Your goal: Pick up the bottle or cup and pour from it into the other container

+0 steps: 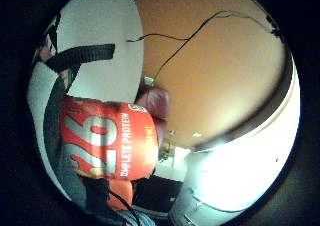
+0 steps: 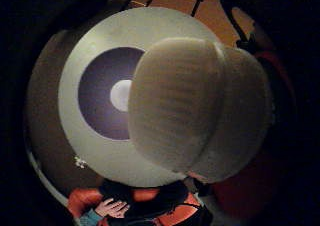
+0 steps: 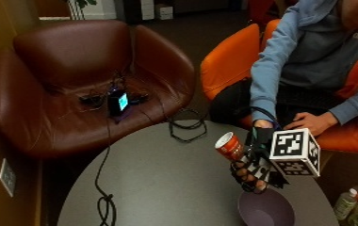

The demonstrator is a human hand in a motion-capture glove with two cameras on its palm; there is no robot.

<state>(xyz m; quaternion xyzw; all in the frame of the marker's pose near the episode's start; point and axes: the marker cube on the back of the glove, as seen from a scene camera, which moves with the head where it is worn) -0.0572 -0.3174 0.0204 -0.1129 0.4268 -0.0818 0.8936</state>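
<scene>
- Bottle: red label, held in the air over the table, tilted, one end up and away from the person. Label fills the little-finger palm view, so it's hard against the palm.
- Right hand: gloved, fingers curled round the bottle's lower half. Wrist cocked; forearm comes down from the person's shoulder over the table's near edge.
- Bowl: purple, on the table by the near edge, just below the hand. Thumb-side view looks straight down on it.
- Step, as I read it: pickup done, now carrying and lining up for the pour. Can't tell if anything is flowing.
- Next calls for: mouth over the bowl's middle, then tip further.
- Bare hand rests on the person's lap, off the table.
</scene>
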